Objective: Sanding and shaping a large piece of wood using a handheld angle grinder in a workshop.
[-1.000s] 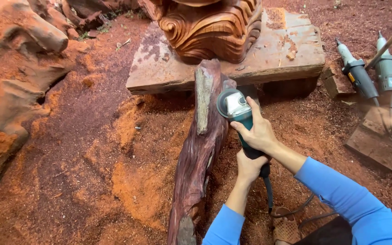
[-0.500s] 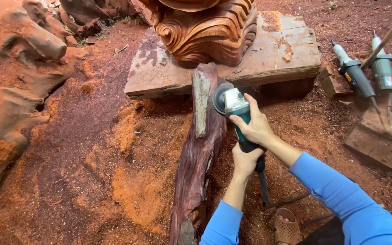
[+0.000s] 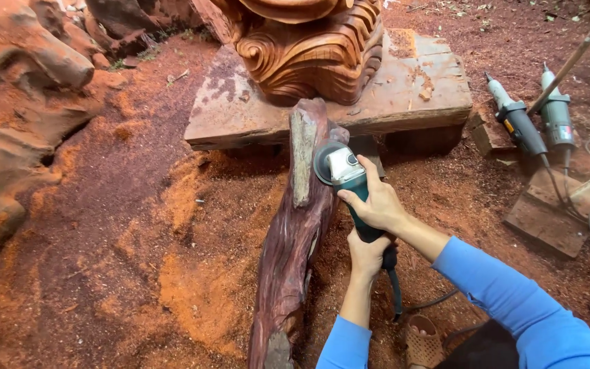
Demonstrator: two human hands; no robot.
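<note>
Nearest: sandal (image 3: 423,340) and blue sleeves at bottom edge. Left hand (image 3: 368,252) clenched around rear handle of teal angle grinder (image 3: 349,183), cord trailing down from it. Right hand (image 3: 375,201) wrapped over grinder body, fingers grasping it just behind the grey head. Disc pressed against right side of dark red log (image 3: 298,232), standing tilted out of the sawdust (image 3: 138,225). Pale bark strip on log's upper face. Beyond: flat wood slab (image 3: 418,89) carrying carved swirl-pattern sculpture (image 3: 308,48). Far right: two grey die grinders (image 3: 534,119) on wood block, one with small yellow label patch.
</note>
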